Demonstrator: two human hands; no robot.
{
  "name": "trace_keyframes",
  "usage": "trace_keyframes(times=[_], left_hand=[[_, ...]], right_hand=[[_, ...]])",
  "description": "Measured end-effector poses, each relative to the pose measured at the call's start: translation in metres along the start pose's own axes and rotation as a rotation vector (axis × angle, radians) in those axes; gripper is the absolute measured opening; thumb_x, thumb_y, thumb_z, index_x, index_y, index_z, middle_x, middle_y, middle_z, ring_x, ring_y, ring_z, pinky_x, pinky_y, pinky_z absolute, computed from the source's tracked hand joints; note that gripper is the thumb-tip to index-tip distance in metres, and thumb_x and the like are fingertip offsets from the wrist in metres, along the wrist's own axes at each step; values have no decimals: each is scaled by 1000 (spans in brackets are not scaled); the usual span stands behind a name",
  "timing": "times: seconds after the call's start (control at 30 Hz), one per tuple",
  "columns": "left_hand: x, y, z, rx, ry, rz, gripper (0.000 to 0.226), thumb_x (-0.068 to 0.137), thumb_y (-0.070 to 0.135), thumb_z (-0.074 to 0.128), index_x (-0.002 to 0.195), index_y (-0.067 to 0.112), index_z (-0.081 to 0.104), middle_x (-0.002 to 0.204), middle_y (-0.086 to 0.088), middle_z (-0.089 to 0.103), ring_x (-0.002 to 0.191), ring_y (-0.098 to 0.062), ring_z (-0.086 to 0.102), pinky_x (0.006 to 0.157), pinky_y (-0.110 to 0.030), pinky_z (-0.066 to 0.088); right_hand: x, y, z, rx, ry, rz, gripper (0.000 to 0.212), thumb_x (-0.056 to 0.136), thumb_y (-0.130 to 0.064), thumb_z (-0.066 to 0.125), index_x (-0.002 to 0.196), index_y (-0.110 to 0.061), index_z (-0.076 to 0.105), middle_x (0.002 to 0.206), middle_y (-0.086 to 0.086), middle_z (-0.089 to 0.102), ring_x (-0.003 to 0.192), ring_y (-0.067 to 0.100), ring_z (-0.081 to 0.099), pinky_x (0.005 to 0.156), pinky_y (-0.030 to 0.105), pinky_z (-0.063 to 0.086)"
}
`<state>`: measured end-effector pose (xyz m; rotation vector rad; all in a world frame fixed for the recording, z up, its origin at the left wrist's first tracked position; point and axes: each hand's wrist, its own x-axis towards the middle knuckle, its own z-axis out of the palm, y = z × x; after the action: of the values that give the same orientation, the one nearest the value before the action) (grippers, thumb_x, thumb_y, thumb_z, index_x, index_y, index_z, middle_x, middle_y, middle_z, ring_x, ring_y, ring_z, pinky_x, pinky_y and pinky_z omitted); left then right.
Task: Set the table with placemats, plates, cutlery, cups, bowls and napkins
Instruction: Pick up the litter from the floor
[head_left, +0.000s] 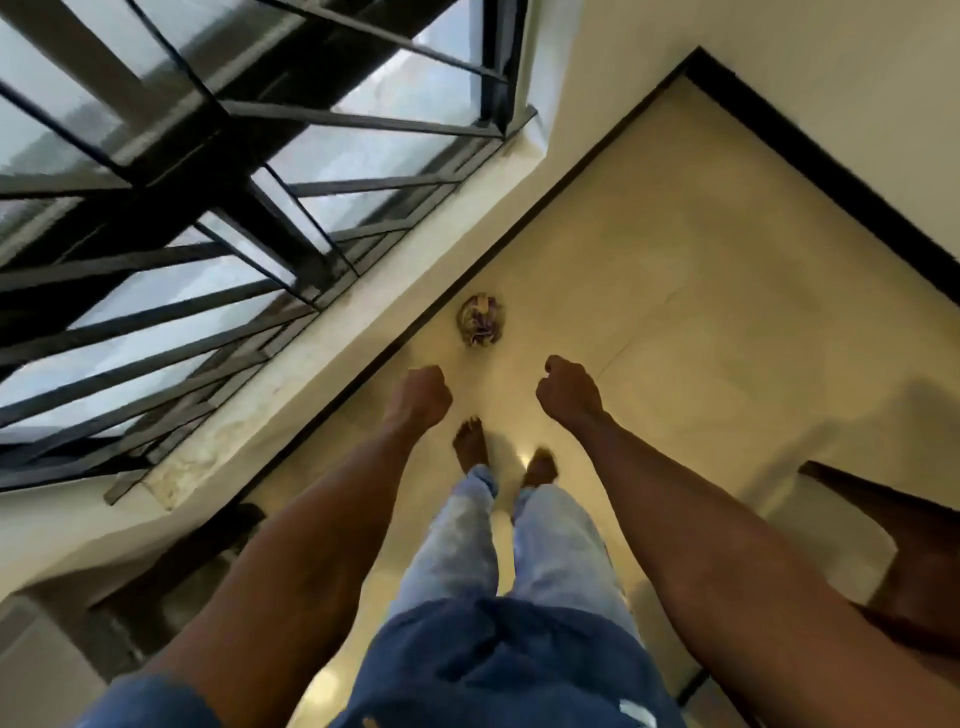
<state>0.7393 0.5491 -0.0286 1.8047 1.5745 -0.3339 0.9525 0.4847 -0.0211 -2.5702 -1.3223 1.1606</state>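
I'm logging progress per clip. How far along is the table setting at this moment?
Nothing looks done here: no table, placemats or tableware are in view. The left hand and right hand are both closed fists holding nothing, above a cream tiled floor where the person stands barefoot beside a barred window. A small crumpled object lies ahead. Everything is left.

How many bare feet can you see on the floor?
2. The left foot is planted ahead on the cream floor, and the right foot is just behind and beside it. Both stick out of light jeans, which hide the ankles.
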Motion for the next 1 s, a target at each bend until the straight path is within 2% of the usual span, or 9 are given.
trace_keyframes(times=[0.23,0.33,0.47,0.53,0.67,0.73,0.83,0.93,1.0], left_hand=[[142,-2,46,-103,53,-81,20,92,14,53,107,13,65,102,-7,64,83,-18,56,71,-36,54],[208,-24,99,-115,43,-109,25,92,18,52,114,14,63,111,-8,66,90,-22,62,73,-38,57],[283,-58,174,-110,22,-160,31,95,18,49,124,12,60,122,-11,64,105,-26,62,83,-42,56],[310,-72,202,-114,30,-175,31,96,19,50,125,12,58,123,-11,63,106,-26,61,85,-42,55],[368,-96,246,-125,47,-183,34,96,20,51,129,11,55,124,-11,62,109,-26,60,86,-40,54],[391,-106,262,-152,51,-208,38,97,21,51,133,12,52,129,-11,59,114,-26,57,91,-41,52],[420,-120,281,-188,40,-247,41,97,22,51,137,15,49,135,-8,55,120,-25,54,96,-40,49],[441,-134,296,-216,43,-253,41,97,22,53,137,15,49,137,-7,54,122,-24,53,99,-40,47],[449,-141,303,-234,50,-264,40,96,22,53,135,15,51,136,-7,55,121,-24,54,99,-40,48]], right_hand=[[177,5,40,48,-67,-20,28,90,-13,50,115,-5,60,119,19,63,107,38,59,83,35,48],[252,27,90,32,-108,-7,25,88,-13,53,110,-4,61,113,18,64,103,38,60,82,36,49],[344,63,166,87,-161,84,21,89,-18,60,102,-1,63,104,16,66,99,35,62,72,29,43],[378,73,194,143,-187,136,30,88,-23,65,106,0,61,108,16,66,103,34,62,75,29,43],[443,77,250,122,-227,70,70,82,-32,73,140,-7,42,132,18,50,122,37,51,94,37,47],[469,74,272,-22,-219,-72,88,80,-38,75,150,-16,28,141,20,35,128,41,41,98,48,46],[510,62,300,-86,-232,-195,108,75,-45,79,156,-28,10,159,18,1,143,41,16,103,54,38],[545,51,327,-135,-297,-203,116,73,-45,80,156,-35,-1,160,14,-18,147,39,-4,110,56,29],[560,50,341,-153,-276,-224,111,76,-43,78,156,-33,2,161,16,-8,145,40,2,114,56,27]])
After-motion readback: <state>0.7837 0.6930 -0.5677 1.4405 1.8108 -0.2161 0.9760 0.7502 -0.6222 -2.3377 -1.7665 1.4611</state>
